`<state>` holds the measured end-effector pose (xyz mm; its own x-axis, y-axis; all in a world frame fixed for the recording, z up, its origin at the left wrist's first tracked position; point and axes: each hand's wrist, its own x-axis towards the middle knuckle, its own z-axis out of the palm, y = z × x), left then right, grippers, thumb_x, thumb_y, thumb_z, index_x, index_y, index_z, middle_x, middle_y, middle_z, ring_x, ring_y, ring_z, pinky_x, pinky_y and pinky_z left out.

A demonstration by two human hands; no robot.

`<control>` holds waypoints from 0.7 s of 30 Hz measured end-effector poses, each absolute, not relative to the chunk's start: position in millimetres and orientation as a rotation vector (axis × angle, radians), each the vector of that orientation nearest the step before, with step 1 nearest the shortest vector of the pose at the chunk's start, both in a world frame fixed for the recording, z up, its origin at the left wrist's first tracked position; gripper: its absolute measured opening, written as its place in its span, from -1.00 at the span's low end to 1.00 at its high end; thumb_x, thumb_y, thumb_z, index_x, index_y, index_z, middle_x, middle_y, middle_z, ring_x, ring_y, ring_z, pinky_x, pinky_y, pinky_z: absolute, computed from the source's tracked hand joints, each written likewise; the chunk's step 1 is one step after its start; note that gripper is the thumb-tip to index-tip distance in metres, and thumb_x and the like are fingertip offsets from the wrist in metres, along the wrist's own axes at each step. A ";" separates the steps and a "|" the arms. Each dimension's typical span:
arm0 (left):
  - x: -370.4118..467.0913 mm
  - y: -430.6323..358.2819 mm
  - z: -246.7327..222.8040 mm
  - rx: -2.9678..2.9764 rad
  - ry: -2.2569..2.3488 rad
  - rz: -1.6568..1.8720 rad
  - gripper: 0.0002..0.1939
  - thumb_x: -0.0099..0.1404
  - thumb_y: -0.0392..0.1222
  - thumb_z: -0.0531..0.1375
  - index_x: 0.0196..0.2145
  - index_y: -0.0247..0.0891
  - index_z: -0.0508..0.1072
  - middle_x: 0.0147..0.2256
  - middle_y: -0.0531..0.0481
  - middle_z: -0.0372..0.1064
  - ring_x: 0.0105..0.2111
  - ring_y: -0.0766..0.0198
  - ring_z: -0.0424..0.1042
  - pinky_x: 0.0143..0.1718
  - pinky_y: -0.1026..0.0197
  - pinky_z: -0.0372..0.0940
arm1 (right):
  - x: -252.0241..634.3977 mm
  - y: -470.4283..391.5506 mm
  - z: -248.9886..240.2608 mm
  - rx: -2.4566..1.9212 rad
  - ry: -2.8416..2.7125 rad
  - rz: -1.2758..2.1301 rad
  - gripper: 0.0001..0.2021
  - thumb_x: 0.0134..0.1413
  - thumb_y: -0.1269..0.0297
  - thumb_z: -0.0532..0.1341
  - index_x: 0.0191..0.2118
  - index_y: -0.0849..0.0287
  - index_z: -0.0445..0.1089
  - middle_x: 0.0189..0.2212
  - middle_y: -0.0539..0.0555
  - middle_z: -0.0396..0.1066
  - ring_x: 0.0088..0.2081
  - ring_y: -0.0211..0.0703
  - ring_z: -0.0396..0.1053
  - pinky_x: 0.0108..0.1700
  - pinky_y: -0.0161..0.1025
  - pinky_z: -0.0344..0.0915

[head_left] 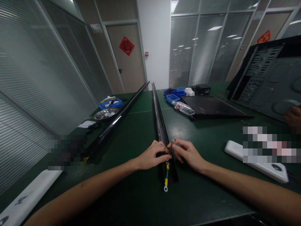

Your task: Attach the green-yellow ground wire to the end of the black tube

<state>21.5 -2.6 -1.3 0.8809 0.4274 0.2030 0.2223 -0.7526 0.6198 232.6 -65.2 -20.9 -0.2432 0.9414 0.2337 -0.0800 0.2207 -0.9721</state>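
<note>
Bare forearms [87, 185] lie nearest the camera, and they come from both lower corners toward the near end of a long black rail [158, 116], which runs away over the green table [199, 197]. Left hand [152, 155] rests on this end with its fingers bent and the thumb stretched along them; whether they pinch something, I cannot tell. Right hand [188, 153] is at the right side of the rail – its thumb and forefinger pinch a small metal piece [173, 142], partly hidden by the fingers. Just below the hands, a short green-and-yellow wire [167, 172] lies along the rail's end, with its ring lug [166, 188] toward the camera.

Left of the rail there is a second black rail [117, 119], and beyond that one a metal dish [105, 114] and a blue tray [117, 103]. To the right of the rail, farther back, a plastic bottle [184, 108] lies beside a dark flat panel [215, 107]. Well to the right – another person's hand [293, 116] is at a large black metal case [270, 81].
</note>
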 end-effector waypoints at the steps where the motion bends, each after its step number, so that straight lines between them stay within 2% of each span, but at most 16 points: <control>1: 21.7 -2.9 -1.0 2.436 0.467 0.452 -0.65 0.51 0.07 0.12 -0.27 -0.24 0.47 -0.21 -0.01 0.46 -0.13 0.17 0.38 0.04 0.11 0.08 | 232.6 -65.0 -21.1 -0.865 -1.453 1.237 -0.60 0.29 -0.08 0.24 -0.14 0.23 0.46 -0.58 -0.12 0.18 -0.64 -0.38 0.12 -0.62 -0.41 0.08; 5: 22.4 -3.9 1.1 2.432 0.471 0.459 -0.68 0.50 0.06 0.13 -0.25 -0.24 0.48 -0.21 -0.02 0.46 -0.13 0.17 0.37 0.03 0.11 0.08 | 232.8 -65.0 -21.9 -0.840 -1.468 1.233 -0.63 0.31 -0.05 0.23 -0.17 0.21 0.46 -0.55 -0.11 0.19 -0.64 -0.39 0.13 -0.62 -0.42 0.09; 11: 21.0 -3.1 0.7 2.443 0.479 0.433 -0.72 0.46 0.04 0.18 -0.23 -0.25 0.48 -0.21 -0.02 0.47 -0.17 0.17 0.35 0.02 0.11 0.10 | 232.6 -66.9 -19.9 -0.806 -1.512 1.212 -0.62 0.28 -0.07 0.24 -0.24 0.22 0.47 -0.34 -0.01 0.27 -0.61 -0.44 0.17 -0.63 -0.42 0.13; 17: 19.8 -1.5 -2.5 2.461 0.469 0.438 -0.76 0.47 -0.02 0.19 -0.23 -0.25 0.47 -0.22 0.00 0.44 -0.15 0.18 0.35 0.02 0.13 0.08 | 232.9 -67.0 -19.8 -0.811 -1.524 1.205 -0.64 0.31 -0.04 0.23 -0.22 0.22 0.48 -0.33 -0.01 0.27 -0.61 -0.45 0.17 -0.63 -0.43 0.12; 21: 20.9 -1.5 -2.6 2.458 0.456 0.444 -0.68 0.50 0.06 0.13 -0.25 -0.24 0.48 -0.22 -0.02 0.46 -0.14 0.16 0.37 0.01 0.12 0.08 | 232.4 -67.2 -18.4 -0.846 -1.522 1.203 -0.62 0.29 -0.07 0.24 -0.17 0.21 0.49 -0.33 0.00 0.30 -0.61 -0.44 0.16 -0.63 -0.42 0.12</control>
